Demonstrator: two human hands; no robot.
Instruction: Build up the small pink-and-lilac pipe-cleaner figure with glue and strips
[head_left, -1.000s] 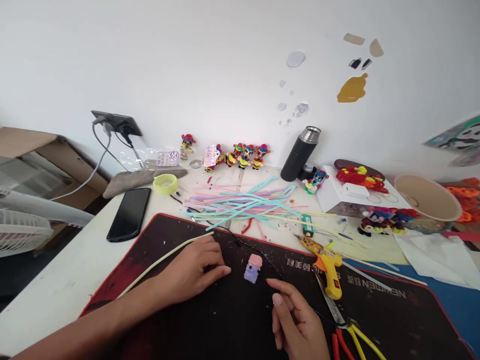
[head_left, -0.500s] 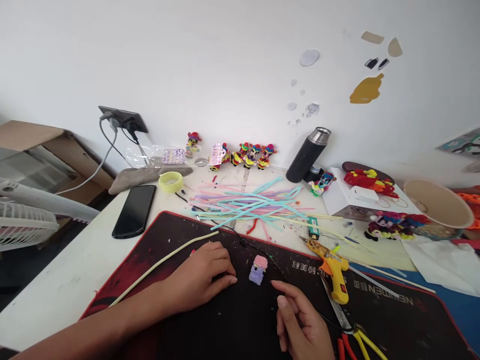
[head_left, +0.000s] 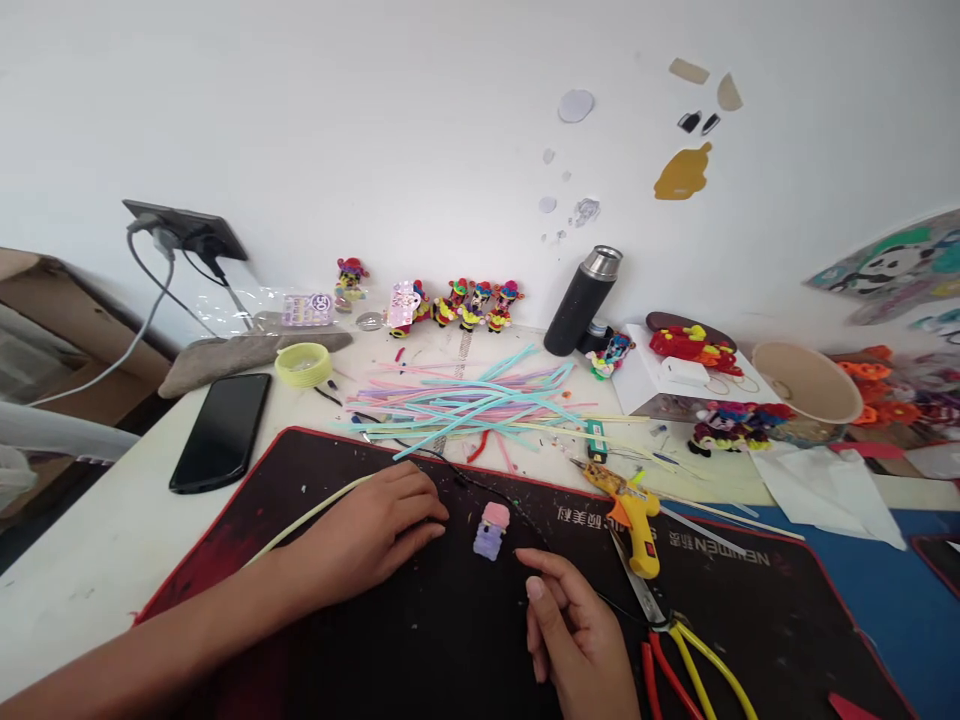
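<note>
A small fuzzy piece, pink on top and lilac below, lies on the dark desk mat between my two hands. To its left my left hand rests palm down with loosely bent fingers, thumb apart, nothing visible in it. A pale yellow pipe cleaner runs partly behind that hand and forearm. My right hand hovers or rests at the right of the piece, fingers loosely curled and apart, holding nothing. Neither hand touches the fuzzy piece.
Pastel pipe cleaners lie heaped behind the mat. Right of my right hand are a yellow glue gun and scissors and pliers-like handles. A phone, yellow tape roll, black flask and small figures stand around.
The view has turned slightly right, so everything sits further left. My left hand now covers the pipe cleaner's tip and a red bit that showed before. The fuzzy piece stays put.
</note>
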